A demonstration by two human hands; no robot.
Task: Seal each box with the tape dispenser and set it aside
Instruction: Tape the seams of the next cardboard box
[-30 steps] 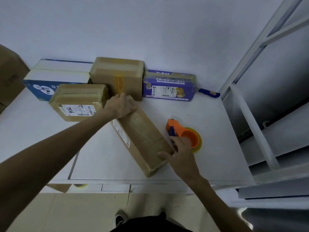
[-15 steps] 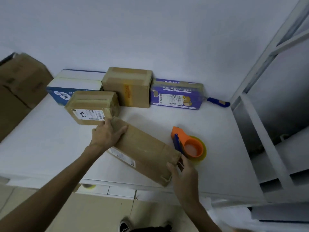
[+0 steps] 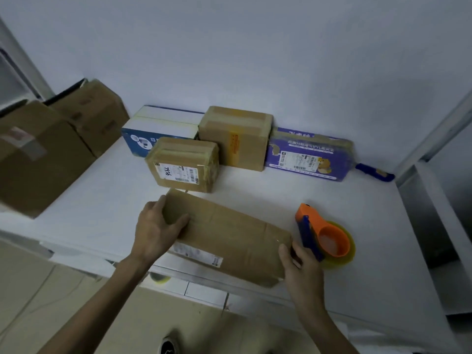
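Long brown box right in front of you, lying slantwise at the near edge of the white worktop. Its flaps are down and there's a white label on its near side, so nothing inside shows. Just past its far-left corner sits a small brown box, closed and taped, label facing you. Behind that on the left is a blue-and-white box, with a taller brown box just beside it, taped across the top. Then comes a purple box at the wall, tape-wrapped, with a label on the front. All are shut, contents hidden.

Off to the left are two big cardboard boxes, one behind the other. You can't tell whether they stand on the worktop.

Down by your feet there's a dark shoe, and a yellowish roll peeks out under the worktop's front edge. The tape dispenser lies on the worktop just right of the long box's right end and just beside your knuckles. It has an orange body, a blue blade guard and a yellowish roll. Farther back, a blue-handled tool lies by the wall, right of the purple box. A grey metal frame closes off the right side.

Your left hand grips the box's far-left end, fingers curled over it and thumb flat on top. Your right hand grips the near-right end, thumb on the top edge, its other fingers hidden behind the end. Both forearms reach in from below.
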